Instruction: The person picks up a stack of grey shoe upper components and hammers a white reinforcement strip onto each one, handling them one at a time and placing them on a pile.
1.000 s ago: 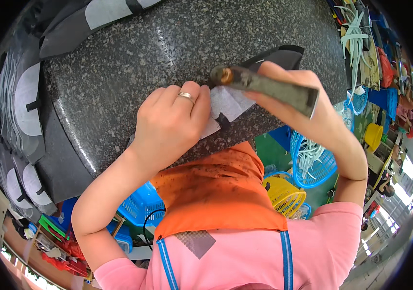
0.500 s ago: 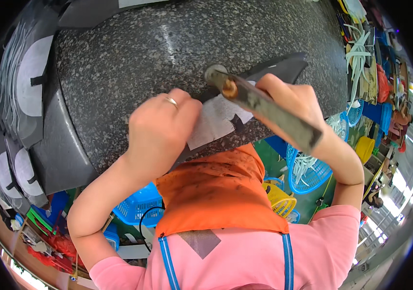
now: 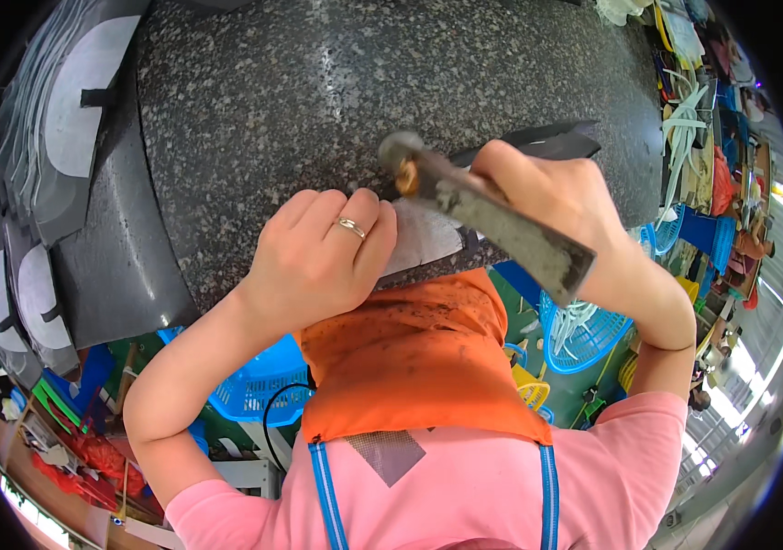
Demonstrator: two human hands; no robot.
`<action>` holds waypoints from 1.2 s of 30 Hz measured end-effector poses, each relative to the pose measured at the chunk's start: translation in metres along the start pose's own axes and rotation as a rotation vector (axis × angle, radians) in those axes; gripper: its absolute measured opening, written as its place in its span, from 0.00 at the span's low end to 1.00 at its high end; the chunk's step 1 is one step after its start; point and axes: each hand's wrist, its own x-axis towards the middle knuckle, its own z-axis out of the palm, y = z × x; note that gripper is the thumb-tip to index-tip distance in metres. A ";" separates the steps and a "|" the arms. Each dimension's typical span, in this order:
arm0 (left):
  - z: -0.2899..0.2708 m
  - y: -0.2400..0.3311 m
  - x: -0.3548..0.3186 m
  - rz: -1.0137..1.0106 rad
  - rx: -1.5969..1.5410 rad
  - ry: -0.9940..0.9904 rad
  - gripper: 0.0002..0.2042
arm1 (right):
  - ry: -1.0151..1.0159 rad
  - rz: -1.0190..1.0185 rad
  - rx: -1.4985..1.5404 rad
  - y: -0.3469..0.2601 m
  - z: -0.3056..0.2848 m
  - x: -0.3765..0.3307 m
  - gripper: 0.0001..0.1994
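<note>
On a speckled dark granite slab [image 3: 501, 64] lies a dark sheet piece [image 3: 561, 144] with a whitish patch [image 3: 424, 244] on its near part. My left hand [image 3: 318, 252], a ring on one finger, is closed at the piece's left side, fingers bent and pressed together along its edge. My right hand [image 3: 552, 202] grips a hammer [image 3: 497, 215] above the piece. The hammer's long metal head slants from a round face near my left fingertips to a flat end by my right wrist. Its handle is mostly hidden under the head and hand.
Stacked dark pieces with whitish patches [image 3: 80, 101] lie left of the slab, beside a dark sheet [image 3: 121, 247]. Below right hangs a blue basket [image 3: 584, 339] with pale strips; another blue basket [image 3: 263, 385] is below left. An orange apron [image 3: 410, 357] covers my lap.
My left hand has shifted right along the piece and covers more of the whitish patch. The hammer has moved slightly left and down. The whole view has shifted a little.
</note>
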 end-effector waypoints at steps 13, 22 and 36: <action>-0.039 -0.011 -0.023 -0.326 -0.300 -0.118 0.05 | -0.206 -0.177 -0.230 -0.020 0.008 0.010 0.10; -0.050 -0.001 -0.040 -0.271 -0.105 -0.155 0.07 | -0.156 -0.146 -0.113 -0.032 0.021 0.018 0.11; -0.050 0.020 -0.075 -0.388 0.094 0.055 0.12 | -0.125 -0.176 0.011 -0.041 0.033 0.027 0.17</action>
